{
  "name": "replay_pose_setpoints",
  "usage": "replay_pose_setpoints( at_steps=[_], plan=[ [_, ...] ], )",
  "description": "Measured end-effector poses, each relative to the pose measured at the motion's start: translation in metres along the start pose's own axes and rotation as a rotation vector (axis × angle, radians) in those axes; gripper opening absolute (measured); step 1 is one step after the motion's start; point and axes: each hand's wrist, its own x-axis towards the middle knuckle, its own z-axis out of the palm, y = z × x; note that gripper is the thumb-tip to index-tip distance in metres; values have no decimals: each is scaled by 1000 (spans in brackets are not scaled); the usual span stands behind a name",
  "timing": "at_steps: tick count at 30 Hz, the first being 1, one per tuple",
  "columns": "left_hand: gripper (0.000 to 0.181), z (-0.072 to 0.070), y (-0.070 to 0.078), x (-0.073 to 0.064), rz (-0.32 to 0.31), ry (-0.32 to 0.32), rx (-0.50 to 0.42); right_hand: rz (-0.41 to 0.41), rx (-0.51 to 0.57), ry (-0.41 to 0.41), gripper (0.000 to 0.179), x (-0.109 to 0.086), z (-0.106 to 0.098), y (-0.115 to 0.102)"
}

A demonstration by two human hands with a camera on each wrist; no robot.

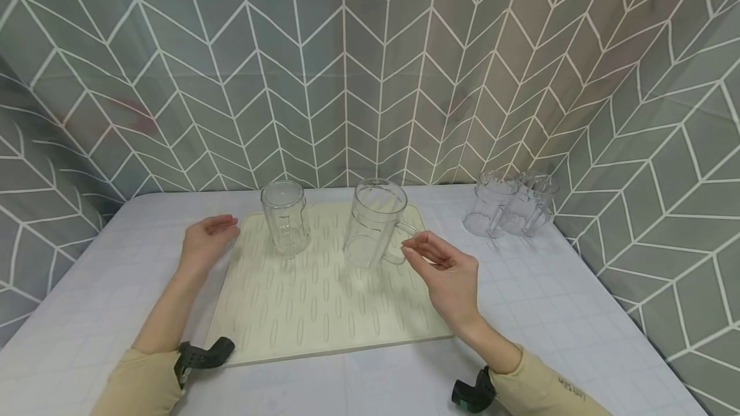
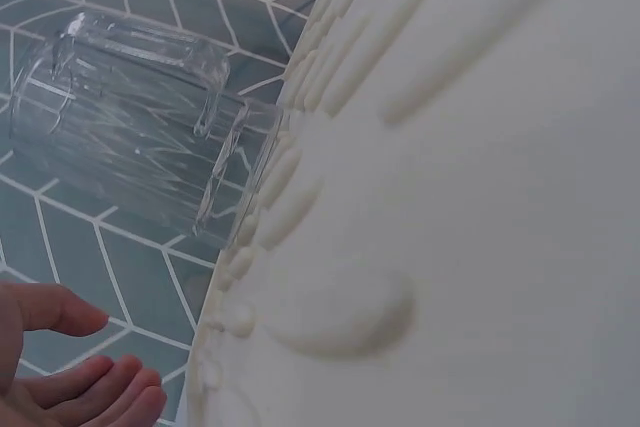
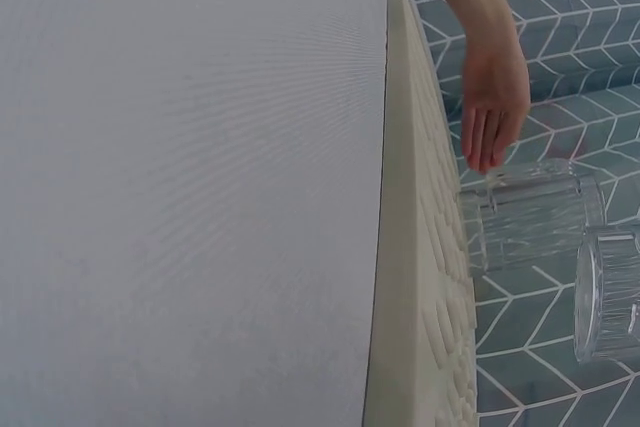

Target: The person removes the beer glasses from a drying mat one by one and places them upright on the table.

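Note:
With its thumb and fingers my right hand (image 1: 448, 275) pinches the handle of a clear glass mug (image 1: 370, 230), mouth up, over the right half of a cream ridged mat (image 1: 312, 320). In the right wrist view this mug (image 3: 612, 295) hangs clear of the mat; the right hand itself is out of that view. A second clear mug (image 1: 287, 223) stands on the mat's far left part. Left of that mug, my left hand (image 1: 205, 246) is by the mat's edge. Its fingers are loosely bent, with a gap to the thumb (image 2: 65, 309), and hold nothing.
Two more clear mugs, one (image 1: 488, 207) beside the other (image 1: 528, 207), stand at the far right of the white table (image 1: 549, 313). A grey patterned curtain (image 1: 370, 69) hangs behind the table and along its sides.

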Motion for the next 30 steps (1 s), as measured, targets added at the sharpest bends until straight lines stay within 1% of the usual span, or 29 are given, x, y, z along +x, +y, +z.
replay_pose_setpoints(
  at_steps=[4,8,12,17,21,24,30],
  plan=[
    [54,0,-10,3,-14,-33,-12,13,1,0,13,-1,0,0],
    [56,0,-21,7,-8,-64,-29,22,5,1,13,-1,1,1],
    [57,1,-29,10,0,-88,-52,15,9,1,13,-1,1,1],
    [58,5,-33,11,-19,-73,-93,-3,21,-3,14,0,0,4],
    [59,7,-34,11,-5,-59,-122,-14,21,-6,14,0,-1,5],
    [59,8,-35,9,16,-51,-113,-19,11,-2,14,1,-2,7],
    [55,8,-35,9,36,-26,-61,-19,7,14,16,2,-6,9]
  ],
)
